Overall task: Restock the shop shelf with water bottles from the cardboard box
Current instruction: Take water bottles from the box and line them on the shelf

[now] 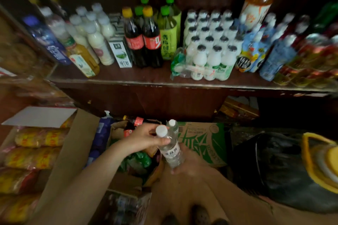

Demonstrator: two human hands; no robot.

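right hand — grasps base of two water bottles | left hand — grips their necks

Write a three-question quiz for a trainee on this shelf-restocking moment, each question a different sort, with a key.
1. True or false: the left hand grips a water bottle near its white cap.
2. Multiple choice: What cap colour do the two dark cola bottles on the shelf have? A) green B) yellow C) blue
3. Fill in: a second water bottle shows just ______ the one being gripped.

Key
1. True; the right hand supports the bottle's lower end.
2. B
3. behind
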